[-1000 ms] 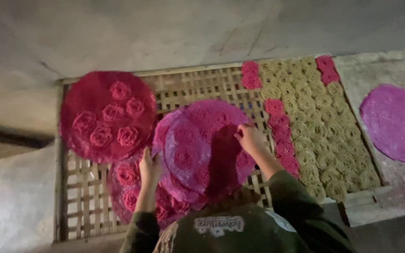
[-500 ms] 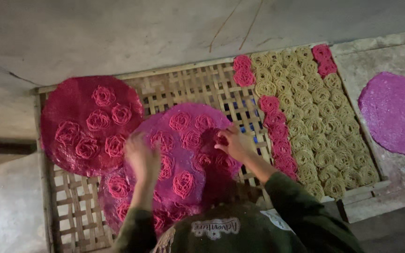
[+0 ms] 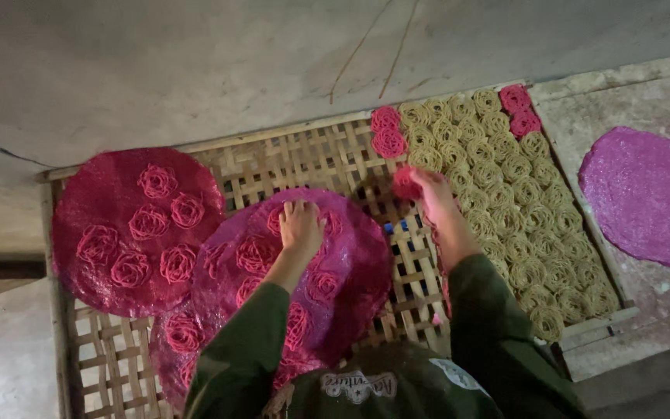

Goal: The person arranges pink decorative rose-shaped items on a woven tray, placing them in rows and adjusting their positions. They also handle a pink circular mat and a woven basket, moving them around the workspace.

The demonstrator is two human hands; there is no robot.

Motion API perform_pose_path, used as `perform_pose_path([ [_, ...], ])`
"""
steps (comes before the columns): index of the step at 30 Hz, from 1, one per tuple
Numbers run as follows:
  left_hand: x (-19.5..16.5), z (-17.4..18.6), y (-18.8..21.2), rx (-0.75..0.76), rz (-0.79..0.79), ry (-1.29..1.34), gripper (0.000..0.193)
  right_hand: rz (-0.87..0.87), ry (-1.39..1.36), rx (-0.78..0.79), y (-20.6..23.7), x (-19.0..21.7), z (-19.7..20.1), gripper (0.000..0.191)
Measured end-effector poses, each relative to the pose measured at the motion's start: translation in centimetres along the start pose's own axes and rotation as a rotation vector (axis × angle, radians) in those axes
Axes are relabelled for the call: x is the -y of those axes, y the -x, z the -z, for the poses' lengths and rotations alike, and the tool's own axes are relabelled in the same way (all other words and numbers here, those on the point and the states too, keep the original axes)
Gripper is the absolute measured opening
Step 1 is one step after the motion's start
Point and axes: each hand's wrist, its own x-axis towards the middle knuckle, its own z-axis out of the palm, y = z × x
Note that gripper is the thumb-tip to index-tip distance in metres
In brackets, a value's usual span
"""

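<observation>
At the left edge of the woven bamboo rack (image 3: 327, 159) we see a round red mat (image 3: 135, 229) carrying red noodle rosettes, lying flat and overlapping the rack's left rim. Just right of it, toward the rack's near edge, lies a pink round mat (image 3: 350, 264) with more red rosettes on it, its left side tucked against the red mat and another pink mat (image 3: 170, 341) showing beneath it at the near-left corner. Our left hand (image 3: 301, 226) rests palm-down on the upper middle of that pink mat, fingers pressed together and pointing toward the far edge. To the right, over the bare lattice in the middle of the rack, our right hand (image 3: 433, 194) pinches a small red noodle rosette (image 3: 405, 185) between its fingertips, just beside the two red rosettes (image 3: 387, 132) lying at the far edge. Further right the rack is covered with rows of pale yellow noodle coils (image 3: 521, 209), with two more red ones (image 3: 519, 110) at the far-right corner. Beyond the rack's right edge a purple round mat (image 3: 649, 194) lies on the concrete floor (image 3: 157, 70).
</observation>
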Motion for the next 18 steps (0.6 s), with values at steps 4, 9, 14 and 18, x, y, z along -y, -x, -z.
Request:
perform_pose_path([
  [4,-0.4,-0.3,-0.2,-0.003,0.016,0.114,0.026,0.282,0.298,0.058,-3.5,-0.4,-1.4,0.03],
  [9,-0.4,0.1,0.2,-0.015,0.055,0.405,0.024,0.776,1.312,-0.202,-3.4,-0.1,-3.0,0.039],
  [14,-1.8,0.3,0.2,-0.049,0.057,0.596,0.031,0.958,1.398,-0.289,1.2,0.7,-4.0,0.058],
  [18,-5.2,0.6,0.9,-0.097,-0.12,0.903,0.033,-0.085,0.657,-0.024,6.3,-1.6,-6.1,0.064],
])
